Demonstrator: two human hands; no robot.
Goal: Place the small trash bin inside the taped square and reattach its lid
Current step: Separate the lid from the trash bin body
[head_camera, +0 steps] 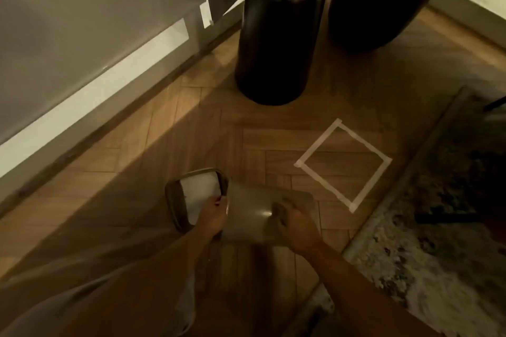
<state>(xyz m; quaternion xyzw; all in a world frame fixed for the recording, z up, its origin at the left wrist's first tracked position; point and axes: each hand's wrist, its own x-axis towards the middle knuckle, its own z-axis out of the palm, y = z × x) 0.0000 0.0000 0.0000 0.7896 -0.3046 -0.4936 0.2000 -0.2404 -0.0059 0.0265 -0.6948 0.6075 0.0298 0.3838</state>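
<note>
1. Two hands at work low over the herringbone wood floor, both on one small trash bin.
2. Bin lying on its side, a translucent grey-brown body, just left of and nearer than the taped square; wholly outside the tape, not touching it.
3. Left hand: grip closed around the bin's rim end, fingers curled over the edge where body meets lid.
4. Right hand: grip pressed onto the bin's upper side toward its base, fingers bent around the body; blurred, so exact finger contact hard to tell.
5. One lid, with a brown frame and a white centre panel, tilted on edge at the bin's open end, touching the left hand; whether seated on the bin or loose, cannot tell.
6. One taped square, in pale strips, nothing inside it.
7. One patterned rug just right of the square.
8. Two dark rounded furniture legs standing farther off, beyond the square.
</note>
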